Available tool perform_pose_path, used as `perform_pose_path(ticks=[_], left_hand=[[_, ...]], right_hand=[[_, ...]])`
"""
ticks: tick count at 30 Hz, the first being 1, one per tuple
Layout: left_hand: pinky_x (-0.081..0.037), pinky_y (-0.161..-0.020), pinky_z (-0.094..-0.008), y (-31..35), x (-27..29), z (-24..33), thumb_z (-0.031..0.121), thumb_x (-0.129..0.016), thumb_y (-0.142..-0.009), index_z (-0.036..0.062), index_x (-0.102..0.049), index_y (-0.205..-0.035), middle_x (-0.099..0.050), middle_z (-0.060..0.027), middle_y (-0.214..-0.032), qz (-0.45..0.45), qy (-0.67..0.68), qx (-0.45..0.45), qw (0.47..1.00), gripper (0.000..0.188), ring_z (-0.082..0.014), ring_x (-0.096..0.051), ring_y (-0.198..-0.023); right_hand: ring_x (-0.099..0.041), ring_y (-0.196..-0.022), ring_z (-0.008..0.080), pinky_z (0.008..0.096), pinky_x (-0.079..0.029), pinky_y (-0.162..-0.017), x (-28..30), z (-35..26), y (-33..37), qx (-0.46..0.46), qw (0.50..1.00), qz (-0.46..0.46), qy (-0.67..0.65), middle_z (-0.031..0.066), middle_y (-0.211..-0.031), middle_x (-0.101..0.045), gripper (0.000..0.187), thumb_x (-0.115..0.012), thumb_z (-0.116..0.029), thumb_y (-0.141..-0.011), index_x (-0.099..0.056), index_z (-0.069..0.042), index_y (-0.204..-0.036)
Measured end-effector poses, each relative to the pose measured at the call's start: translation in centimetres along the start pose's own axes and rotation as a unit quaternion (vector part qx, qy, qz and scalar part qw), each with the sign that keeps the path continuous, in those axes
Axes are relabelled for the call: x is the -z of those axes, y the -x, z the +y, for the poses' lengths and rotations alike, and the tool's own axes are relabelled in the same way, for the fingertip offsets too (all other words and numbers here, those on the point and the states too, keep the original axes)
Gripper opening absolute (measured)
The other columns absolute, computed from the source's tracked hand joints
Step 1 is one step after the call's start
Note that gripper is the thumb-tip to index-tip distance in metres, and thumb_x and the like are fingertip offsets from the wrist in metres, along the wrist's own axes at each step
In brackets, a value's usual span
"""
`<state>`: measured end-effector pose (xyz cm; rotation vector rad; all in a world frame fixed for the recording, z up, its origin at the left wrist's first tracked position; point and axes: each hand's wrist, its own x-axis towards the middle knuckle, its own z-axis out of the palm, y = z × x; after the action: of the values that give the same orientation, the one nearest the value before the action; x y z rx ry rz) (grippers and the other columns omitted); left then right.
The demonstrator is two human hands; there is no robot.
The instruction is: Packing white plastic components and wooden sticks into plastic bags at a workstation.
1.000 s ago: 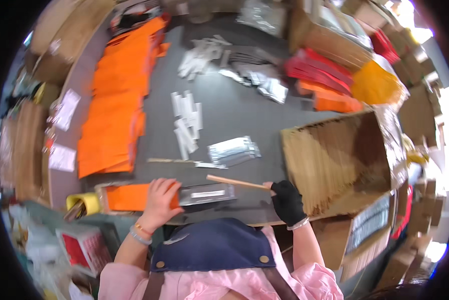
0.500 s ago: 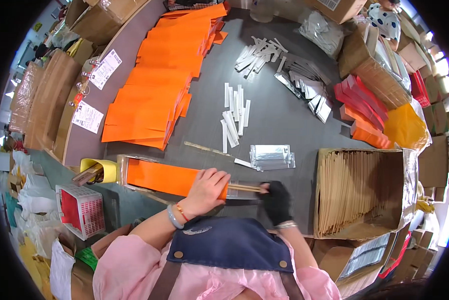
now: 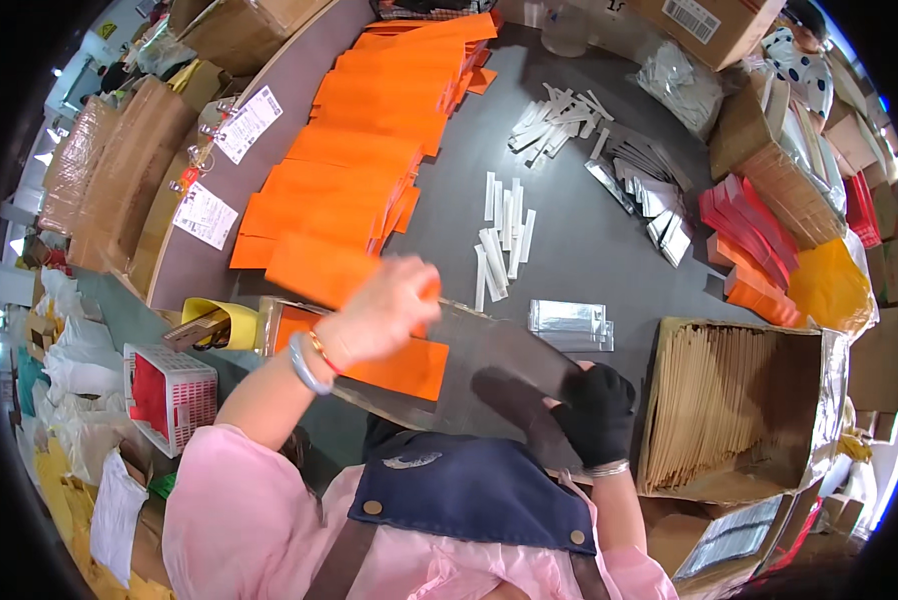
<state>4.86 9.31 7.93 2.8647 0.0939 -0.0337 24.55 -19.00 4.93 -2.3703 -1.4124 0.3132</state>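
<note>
My left hand [image 3: 394, 300], blurred by motion, is closed on an orange paper sleeve [image 3: 314, 272]. The sleeve overlaps the near end of a long fanned pile of orange sleeves [image 3: 339, 150]. Below my left wrist, more orange sleeves [image 3: 404, 372] lie in a shallow cardboard holder [image 3: 269, 325]. My right hand [image 3: 594, 412], in a black fingerless glove, hovers over the table's near edge. Its thumb and forefinger look apart, and nothing shows between them. Just beyond it lie flat silver-and-clear packets [image 3: 569, 325].
White paper strips [image 3: 509, 230] lie mid-table, with another heap [image 3: 559, 120] farther back. Silver packets [image 3: 654, 200] and red sleeves [image 3: 749, 220] are at the right. A cardboard box of wooden sticks [image 3: 719, 410] stands beside my right hand. A yellow holder [image 3: 234, 325] is at the left.
My left hand has lifted an orange sleeve from the holder and swung it up-left to the pile. My right hand has let go of the wooden sticks and moved slightly right.
</note>
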Motion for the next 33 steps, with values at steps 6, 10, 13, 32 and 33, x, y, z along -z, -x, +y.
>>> perform_pose_path(ticks=[6,10,13,32,33], left_hand=[[-0.029,-0.107,-0.0534,3.6,-6.1,4.0,0.033,-0.084,-0.064,0.0048,-0.059,-0.123,-0.043,-0.0182,-0.137,0.166,0.041,0.269,0.948,0.070,-0.0406,-0.036,-0.128],[-0.022,-0.110,-0.0547,4.3,-10.1,6.5,0.046,-0.086,-0.060,0.0024,-0.054,-0.129,-0.043,-0.0168,-0.139,0.128,0.053,0.375,0.916,0.088,-0.0385,-0.034,-0.131],[-0.017,-0.113,-0.0545,4.4,-10.2,6.0,0.047,-0.085,-0.061,0.0017,-0.052,-0.133,-0.044,-0.0160,-0.139,0.154,0.125,0.371,0.907,0.091,-0.0380,-0.032,-0.133],[-0.046,-0.073,-0.0372,-8.1,-12.3,2.5,0.018,-0.071,-0.077,0.0108,-0.063,-0.081,-0.056,-0.0023,-0.082,0.115,0.097,-0.006,0.989,0.011,-0.0227,-0.055,-0.082],[-0.046,-0.072,-0.0374,-8.0,-11.8,2.4,0.017,-0.070,-0.077,0.0107,-0.062,-0.079,-0.056,-0.0024,-0.081,0.079,0.064,-0.047,0.994,0.010,-0.0230,-0.056,-0.082]], right_hand=[[-0.057,-0.098,0.0300,0.0458,-0.037,-0.089,-0.6,-0.5,0.9,0.025,1.000,-0.016,-0.004,0.0083,-0.100,-0.062,0.060,-0.079,-0.042,-0.063,-0.059,-0.009,-0.109],[-0.057,-0.097,0.0287,0.0459,-0.035,-0.091,-1.0,-1.1,0.7,0.059,0.998,-0.010,-0.003,0.0072,-0.101,-0.062,0.061,-0.078,-0.044,-0.064,-0.058,-0.009,-0.110],[-0.057,-0.098,0.0289,0.0461,-0.035,-0.092,-0.7,-1.2,0.3,0.064,0.996,-0.062,0.008,0.0084,-0.102,-0.062,0.061,-0.078,-0.044,-0.065,-0.058,-0.009,-0.111],[-0.060,-0.097,0.0207,0.0334,-0.048,-0.087,1.9,12.5,7.0,-0.202,0.943,0.253,-0.083,0.0090,-0.102,-0.064,0.025,-0.071,-0.007,-0.082,-0.064,-0.001,-0.106],[-0.061,-0.096,0.0215,0.0334,-0.048,-0.087,2.7,14.9,9.0,-0.258,0.921,0.290,-0.043,0.0099,-0.101,-0.065,0.025,-0.070,-0.008,-0.083,-0.064,0.000,-0.106]])
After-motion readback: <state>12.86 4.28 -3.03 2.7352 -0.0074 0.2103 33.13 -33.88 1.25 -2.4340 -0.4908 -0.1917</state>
